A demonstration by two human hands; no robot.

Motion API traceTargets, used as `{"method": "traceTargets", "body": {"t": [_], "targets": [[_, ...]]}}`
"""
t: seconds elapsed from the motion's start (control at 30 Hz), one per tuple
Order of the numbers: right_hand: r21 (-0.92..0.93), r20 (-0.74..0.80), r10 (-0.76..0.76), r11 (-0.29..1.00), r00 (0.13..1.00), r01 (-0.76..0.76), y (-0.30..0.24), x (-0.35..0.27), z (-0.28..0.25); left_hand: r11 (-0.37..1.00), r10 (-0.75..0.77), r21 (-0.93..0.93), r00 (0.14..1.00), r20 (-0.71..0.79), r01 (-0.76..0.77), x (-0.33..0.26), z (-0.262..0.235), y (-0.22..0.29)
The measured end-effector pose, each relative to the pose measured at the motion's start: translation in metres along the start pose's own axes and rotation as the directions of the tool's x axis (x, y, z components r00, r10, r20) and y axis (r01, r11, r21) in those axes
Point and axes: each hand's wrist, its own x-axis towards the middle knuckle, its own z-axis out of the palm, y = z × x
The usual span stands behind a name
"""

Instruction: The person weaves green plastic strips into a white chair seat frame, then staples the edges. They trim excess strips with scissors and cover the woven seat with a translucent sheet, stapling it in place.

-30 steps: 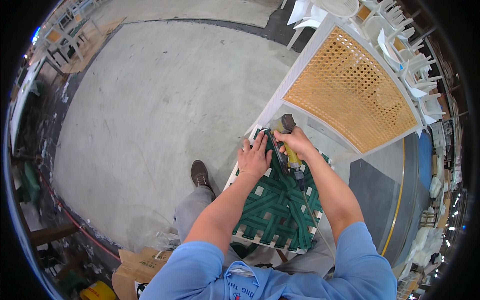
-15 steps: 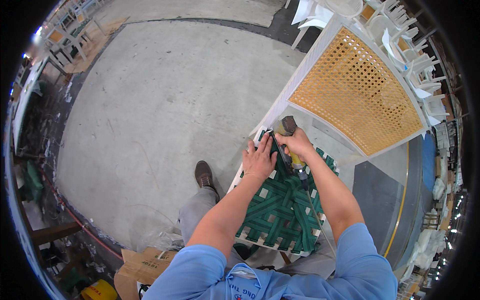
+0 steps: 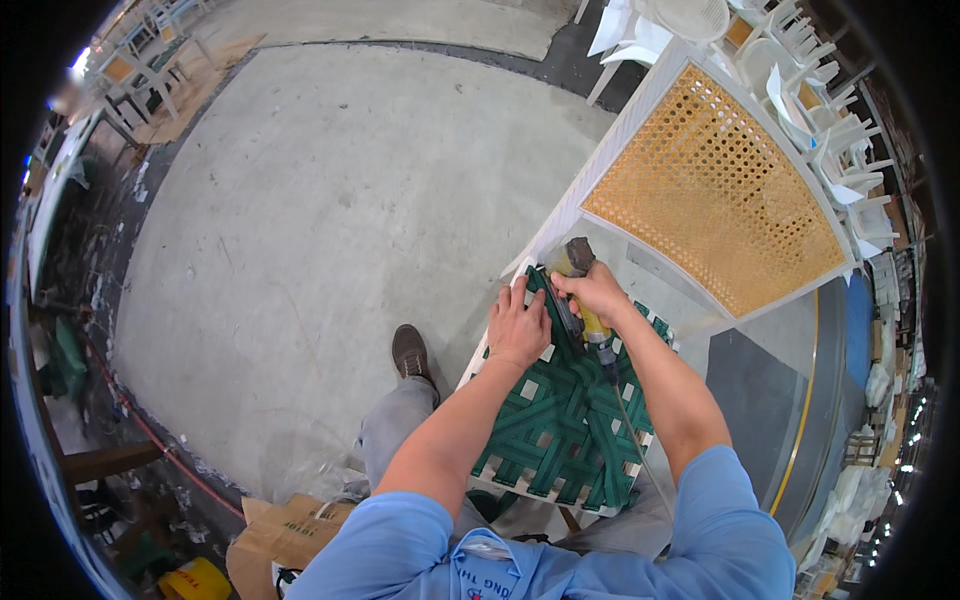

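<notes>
A pale wooden chair frame with green woven webbing lies across my lap, its seat facing up. My right hand is wrapped round a yellow and black air staple gun, whose hose runs back toward me over the webbing. The gun lies close to the seat's far left corner; its nose is partly hidden, so contact cannot be made out. My left hand rests on the webbing along the left rail, fingers apart and slightly bent, with a green strap end beyond the fingertips.
The chair's back panel of tan cane rises at the far right. White chairs are stacked behind it. A cardboard box sits at the lower left by clear plastic wrap. A red hose runs along the left floor.
My left fingers have drawn back slightly and bent, showing more of the green strap at the corner. The staple gun has shifted a little, still in my right hand.
</notes>
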Motion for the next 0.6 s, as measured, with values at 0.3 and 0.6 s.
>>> {"method": "traceTargets", "body": {"t": [0.3,0.6], "targets": [[-0.021,0.013,0.008,1.000,1.000,-0.008,-0.0041,-0.0025,0.0046,0.998,-0.004,-0.062,0.998,-0.056,0.001,0.0011,-0.0006,-0.0014],[-0.029,-0.015,0.037,0.999,0.999,-0.037,-0.0068,-0.0048,0.0064,0.999,-0.004,-0.051,0.999,-0.043,0.001,0.0022,-0.0030,-0.0027]]}}
